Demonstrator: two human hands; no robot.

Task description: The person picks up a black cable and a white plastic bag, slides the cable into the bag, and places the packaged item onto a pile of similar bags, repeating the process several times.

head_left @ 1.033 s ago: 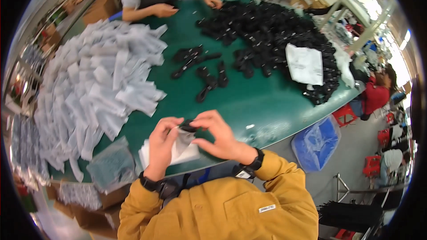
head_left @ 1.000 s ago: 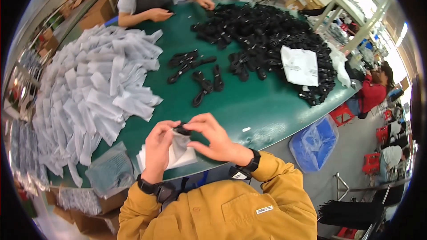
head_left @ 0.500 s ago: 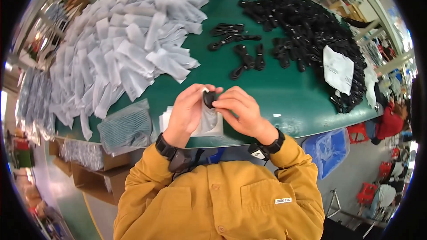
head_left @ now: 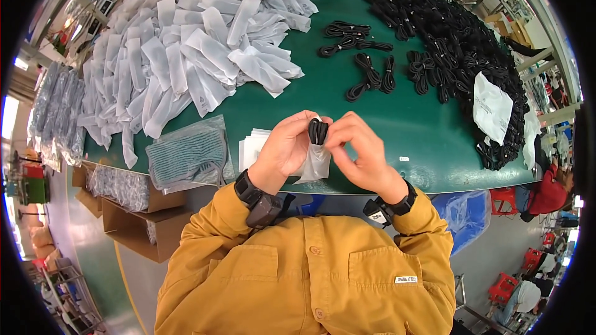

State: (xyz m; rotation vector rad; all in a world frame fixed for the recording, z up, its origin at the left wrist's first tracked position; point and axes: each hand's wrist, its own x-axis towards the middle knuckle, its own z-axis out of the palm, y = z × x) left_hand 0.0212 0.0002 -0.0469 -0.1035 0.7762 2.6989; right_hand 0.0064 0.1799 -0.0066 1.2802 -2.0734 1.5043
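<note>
In front of me, a coiled black cable [head_left: 318, 130] sits upright, partly inside a frosted plastic bag [head_left: 315, 164]. Its looped top sticks out of the bag's mouth. My left hand [head_left: 287, 149] is closed around the bag from the left, fingers beside the cable. From the right, my right hand [head_left: 360, 152] pinches the bag's rim near the cable, thumb and index finger together. Flat white bags [head_left: 251, 147] lie in a stack under and beside my left hand. Several loose black cable bundles [head_left: 366, 77] rest on the green table beyond my hands.
A large heap of filled frosted bags [head_left: 180, 49] covers the left of the table [head_left: 323, 87]. Black cables pile up [head_left: 459, 49] at the right, with a white bag [head_left: 492, 108] on them. A bagged striped glove [head_left: 189, 155] lies front left. Cardboard boxes [head_left: 146, 223] and a blue bin [head_left: 462, 220] stand below.
The cable now stands lower and more upright in the bag, its loops showing at the mouth. My right fingers have shifted from the cable to the bag's rim. The whole view has shifted slightly.
</note>
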